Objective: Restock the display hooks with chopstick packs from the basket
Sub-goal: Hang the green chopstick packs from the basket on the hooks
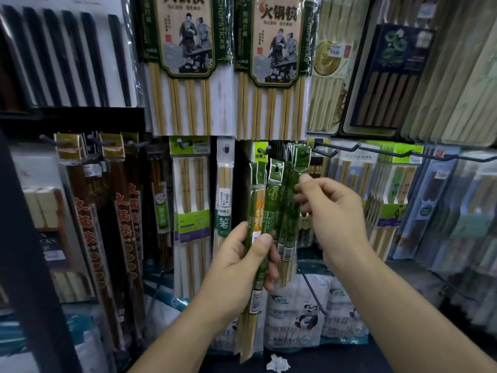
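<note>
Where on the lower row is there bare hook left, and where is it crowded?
The long black hooks right of the right hand show bare prong ahead of their packs. A dark gap lies between the white pack and the hanging green packs. Those green packs bunch tightly on their hook.

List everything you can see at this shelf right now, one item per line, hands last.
loose green packs: several, green, centre, off the hooks
hung green packs: several, green, on a centre hook
hot-pot chopstick packs: two, beige and green, top centre
black chopstick pack: one visible, top left
brown packs: several, dark brown, lower left
panda bags: white, bottom centre
crumpled paper: one, white, bottom edge
left hand: grips the loose packs
right hand: pinches a hung pack
</note>
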The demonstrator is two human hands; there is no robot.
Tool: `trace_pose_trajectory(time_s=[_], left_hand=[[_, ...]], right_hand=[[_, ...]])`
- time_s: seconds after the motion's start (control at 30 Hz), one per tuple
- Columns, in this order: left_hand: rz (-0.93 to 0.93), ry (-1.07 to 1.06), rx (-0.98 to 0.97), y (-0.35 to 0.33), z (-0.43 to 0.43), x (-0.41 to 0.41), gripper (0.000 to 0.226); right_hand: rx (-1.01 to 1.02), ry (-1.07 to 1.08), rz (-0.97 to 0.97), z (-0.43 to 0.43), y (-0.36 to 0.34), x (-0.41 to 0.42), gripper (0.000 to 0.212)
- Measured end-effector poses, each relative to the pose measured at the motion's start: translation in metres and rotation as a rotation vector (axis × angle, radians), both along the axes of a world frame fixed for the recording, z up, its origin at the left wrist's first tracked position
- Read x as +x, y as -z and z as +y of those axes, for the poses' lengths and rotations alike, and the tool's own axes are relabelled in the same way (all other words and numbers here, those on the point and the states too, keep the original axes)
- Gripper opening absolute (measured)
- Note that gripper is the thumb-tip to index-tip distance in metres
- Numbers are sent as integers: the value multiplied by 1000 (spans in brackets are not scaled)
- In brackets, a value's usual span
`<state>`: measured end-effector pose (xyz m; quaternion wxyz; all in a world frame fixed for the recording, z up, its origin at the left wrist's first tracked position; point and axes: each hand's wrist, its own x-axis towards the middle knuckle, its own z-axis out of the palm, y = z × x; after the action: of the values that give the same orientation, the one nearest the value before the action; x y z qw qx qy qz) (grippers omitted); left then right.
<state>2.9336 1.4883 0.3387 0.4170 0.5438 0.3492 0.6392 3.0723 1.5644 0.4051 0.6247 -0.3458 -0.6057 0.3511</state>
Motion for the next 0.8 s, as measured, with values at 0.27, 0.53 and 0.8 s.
trace_pose_trajectory(time_s=[0.27,0.53,0.8], left_hand=[[-64,45,-3,0,2,3,14],[19,-116,-42,9,8,-4,19],[70,-66,-34,7,8,-4,24]], right_hand=[[42,-164,6,-14,-3,-8,20],[7,-13,92,4,-25,0,33],[10,44,92,12,-27,-1,32]])
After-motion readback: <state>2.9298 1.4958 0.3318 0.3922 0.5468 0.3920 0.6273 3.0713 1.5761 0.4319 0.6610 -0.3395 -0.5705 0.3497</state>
